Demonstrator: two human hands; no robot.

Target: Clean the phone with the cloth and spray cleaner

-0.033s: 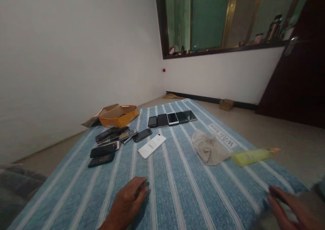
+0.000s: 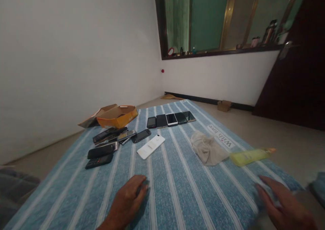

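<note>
My left hand (image 2: 129, 196) rests on the blue striped mat (image 2: 177, 189) at the near edge, its fingers curled under with nothing in them. My right hand (image 2: 279, 199) lies at the mat's near right corner with its fingers stretched out, slightly blurred, and holds nothing. A white phone (image 2: 150, 146) lies face down ahead of the left hand. Beyond it several phones (image 2: 171, 119) lie side by side in a row. A loose pile of dark phones (image 2: 111, 140) sits to the left. A crumpled beige cloth (image 2: 208, 151) and a yellow-green bottle (image 2: 250, 156) lie ahead of the right hand.
An open orange cardboard box (image 2: 118, 116) stands at the mat's far left corner by the white wall. A small brown box (image 2: 223, 105) sits on the floor by the far wall. A dark door (image 2: 299, 77) is at the right, and a window ledge (image 2: 215, 51) holds small items.
My right hand has slid a little left and forward onto the mat's corner. My left hand has stayed where it was. The view has shifted slightly.
</note>
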